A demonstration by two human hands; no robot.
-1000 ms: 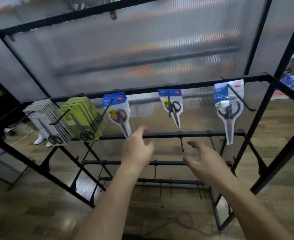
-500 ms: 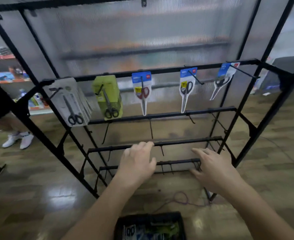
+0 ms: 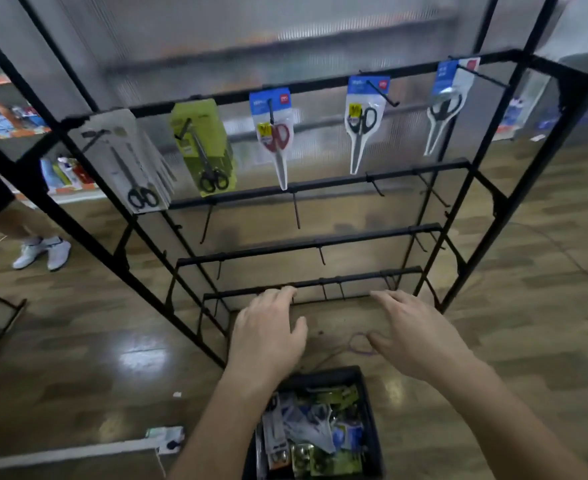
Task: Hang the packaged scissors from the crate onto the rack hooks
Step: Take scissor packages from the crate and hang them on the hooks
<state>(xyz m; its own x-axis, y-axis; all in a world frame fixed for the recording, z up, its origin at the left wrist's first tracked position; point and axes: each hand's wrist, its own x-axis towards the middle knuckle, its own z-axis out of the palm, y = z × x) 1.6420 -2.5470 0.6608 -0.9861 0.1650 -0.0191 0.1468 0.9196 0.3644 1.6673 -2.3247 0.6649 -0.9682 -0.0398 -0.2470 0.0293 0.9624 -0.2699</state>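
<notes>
Five hooks on the top rail of the black metal rack (image 3: 320, 183) carry stock. From the rack's left end: a thick stack of grey-carded scissors (image 3: 129, 164), a stack of green-carded scissors (image 3: 204, 147), a blue-carded red-handled pair (image 3: 275, 133), a blue-carded black-handled pair (image 3: 363, 123), and a blue-carded pair at the right end (image 3: 446, 105). Three lower rails show bare hooks, with open space between rails.

Left of the rack, beyond its frame, a person's white shoes (image 3: 43, 251) stand on the wooden floor (image 3: 78, 341). A white power strip (image 3: 164, 438) lies in front of the rack's left side.

At the rack's foot sits a black plastic crate (image 3: 323, 374), with mixed packaged scissors (image 3: 313, 434) heaped loose inside.

Left hand (image 3: 268, 337) hangs palm down above the crate's far rim, fingers relaxed and slightly spread, holding nothing. Its fingertips overlap the rack's lowest rail in view; contact not determinable. A purple cord loop (image 3: 360, 344) lies on the floor between the hands. Right hand (image 3: 420, 337), palm down, fingers extended and spread, holds nothing, clear of the crate.
</notes>
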